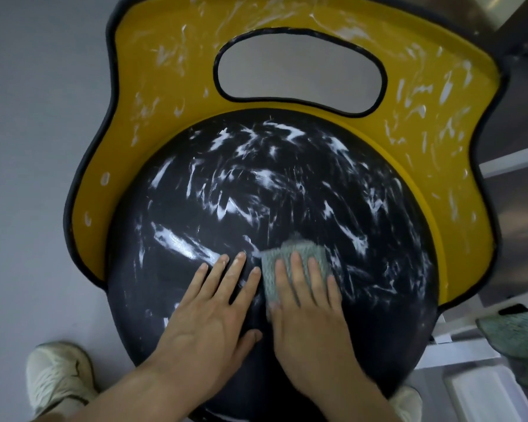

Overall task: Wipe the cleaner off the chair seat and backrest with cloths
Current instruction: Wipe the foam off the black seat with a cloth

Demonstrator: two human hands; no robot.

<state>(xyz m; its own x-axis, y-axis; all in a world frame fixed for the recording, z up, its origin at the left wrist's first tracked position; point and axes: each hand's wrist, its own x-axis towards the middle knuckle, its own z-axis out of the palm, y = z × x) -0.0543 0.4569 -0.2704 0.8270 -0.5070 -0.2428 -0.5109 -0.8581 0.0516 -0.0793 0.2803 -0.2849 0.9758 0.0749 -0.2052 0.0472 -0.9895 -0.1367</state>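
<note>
Two hands flat on seat (287, 193), right hand (308, 303) on cloth (299, 254)

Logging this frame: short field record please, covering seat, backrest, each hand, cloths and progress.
seat: black, round, cleaner streaks across most of it
backrest: yellow, black-edged, smeared with cleaner, not yet wiped
left hand: bare, flat on the seat, fingers straight
right hand: presses green cloth flat on the seat
second cloth: lies at the right, off the chair
progress: early; most of the cleaner remains

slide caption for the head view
Right hand presses a cloth on the streaked black seat; left hand rests flat beside it.
</note>
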